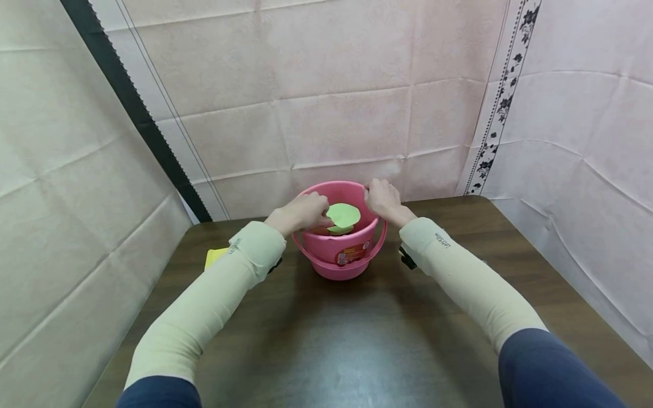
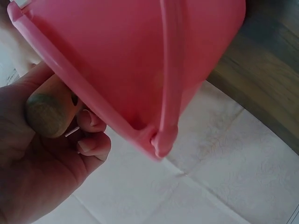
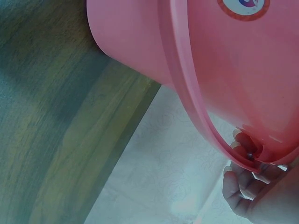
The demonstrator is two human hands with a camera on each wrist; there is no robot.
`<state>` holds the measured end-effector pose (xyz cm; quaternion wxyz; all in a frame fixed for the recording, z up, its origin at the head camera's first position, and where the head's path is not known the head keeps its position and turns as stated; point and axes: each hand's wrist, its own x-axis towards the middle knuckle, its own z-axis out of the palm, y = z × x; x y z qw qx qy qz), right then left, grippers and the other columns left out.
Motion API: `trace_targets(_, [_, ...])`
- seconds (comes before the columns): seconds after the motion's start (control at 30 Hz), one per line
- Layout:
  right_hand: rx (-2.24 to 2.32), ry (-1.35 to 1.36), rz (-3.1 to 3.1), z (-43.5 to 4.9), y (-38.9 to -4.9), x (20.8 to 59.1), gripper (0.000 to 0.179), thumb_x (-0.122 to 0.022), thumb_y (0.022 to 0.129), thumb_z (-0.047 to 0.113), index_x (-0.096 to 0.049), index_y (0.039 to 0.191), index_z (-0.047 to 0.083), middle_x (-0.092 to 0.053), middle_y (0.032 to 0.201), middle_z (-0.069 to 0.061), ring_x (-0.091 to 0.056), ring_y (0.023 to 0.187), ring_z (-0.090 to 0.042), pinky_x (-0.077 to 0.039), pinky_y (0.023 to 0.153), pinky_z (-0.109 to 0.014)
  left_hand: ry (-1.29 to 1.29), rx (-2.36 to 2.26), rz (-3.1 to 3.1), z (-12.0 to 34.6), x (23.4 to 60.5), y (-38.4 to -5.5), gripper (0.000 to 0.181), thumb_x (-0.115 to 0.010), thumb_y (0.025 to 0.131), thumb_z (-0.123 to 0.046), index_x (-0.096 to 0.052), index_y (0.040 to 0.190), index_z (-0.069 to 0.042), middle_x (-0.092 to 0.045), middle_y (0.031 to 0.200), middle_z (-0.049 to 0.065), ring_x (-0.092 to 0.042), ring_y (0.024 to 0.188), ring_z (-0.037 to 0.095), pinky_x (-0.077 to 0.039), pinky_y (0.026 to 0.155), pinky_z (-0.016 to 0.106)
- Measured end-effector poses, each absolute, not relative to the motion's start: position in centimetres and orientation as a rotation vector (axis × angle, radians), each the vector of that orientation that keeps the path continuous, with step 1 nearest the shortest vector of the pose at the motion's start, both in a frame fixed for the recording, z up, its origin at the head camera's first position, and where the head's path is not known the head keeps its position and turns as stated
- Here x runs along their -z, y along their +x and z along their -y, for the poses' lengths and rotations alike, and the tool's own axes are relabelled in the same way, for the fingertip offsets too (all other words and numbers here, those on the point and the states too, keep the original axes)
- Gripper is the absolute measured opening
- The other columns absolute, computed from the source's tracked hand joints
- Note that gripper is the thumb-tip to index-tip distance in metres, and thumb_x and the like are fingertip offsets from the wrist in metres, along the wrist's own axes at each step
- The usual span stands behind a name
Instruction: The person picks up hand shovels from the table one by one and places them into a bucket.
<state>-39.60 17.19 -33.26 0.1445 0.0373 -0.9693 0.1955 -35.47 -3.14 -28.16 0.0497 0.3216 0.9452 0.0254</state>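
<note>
A pink bucket (image 1: 336, 246) stands upright on the table, its handle hanging down over the front. My left hand (image 1: 304, 213) is at the left of its rim. In the left wrist view the fingers of that hand curl round a rounded wooden handle (image 2: 49, 109), whose far part is hidden by the bucket wall. A light green rounded piece (image 1: 344, 215) shows inside the bucket beside this hand; I cannot tell whether it belongs to the handle. With its fingers curled under the rim by the handle joint, my right hand (image 3: 247, 182) grips the bucket's right side.
Behind my left forearm, part of a yellow thing (image 1: 215, 256) shows on the dark wooden table (image 1: 347, 345). Pale patterned cloth (image 1: 347, 130) hangs close behind the table's back edge and along both sides.
</note>
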Motion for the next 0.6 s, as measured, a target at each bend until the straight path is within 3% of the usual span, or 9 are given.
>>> trace_targets(0.17, [-0.563,0.105,2.799,-17.1,-39.6,33.3,0.030,-0.044,0.097,0.017,-0.065,0.077,0.009,-0.067,0.084,-0.012,-0.066,0.083,-0.030,-0.049,0.071,-0.046,0.896,-0.103,-2.852,2.7,28.3,-35.7,0.038,-0.067,0.090,-0.030,-0.052,0.060,-0.014,-0.033,0.052,-0.005,-0.033,0.047,0.008,-0.030,0.048,0.022])
trace_targets(0.43, [-0.564,0.124,2.796,-17.2,-39.6,33.2,0.026,-0.047,0.096,0.015,-0.069,0.086,0.007,-0.070,0.093,-0.016,-0.067,0.091,-0.036,-0.050,0.074,-0.050,0.874,-0.059,-2.839,2.1,28.6,-36.3,0.047,-0.068,0.089,-0.033,-0.042,0.055,-0.015,-0.029,0.052,-0.005,-0.028,0.047,0.008,-0.027,0.047,0.023])
trace_targets(0.6, [-0.567,0.122,2.795,-17.3,-39.6,33.2,0.025,-0.047,0.096,0.015,-0.068,0.084,0.008,-0.070,0.092,-0.016,-0.067,0.090,-0.036,-0.050,0.074,-0.050,0.865,-0.062,-2.817,1.6,28.9,-36.7,0.042,-0.068,0.089,-0.031,-0.046,0.058,-0.014,-0.033,0.053,-0.004,-0.033,0.049,0.009,-0.029,0.048,0.023])
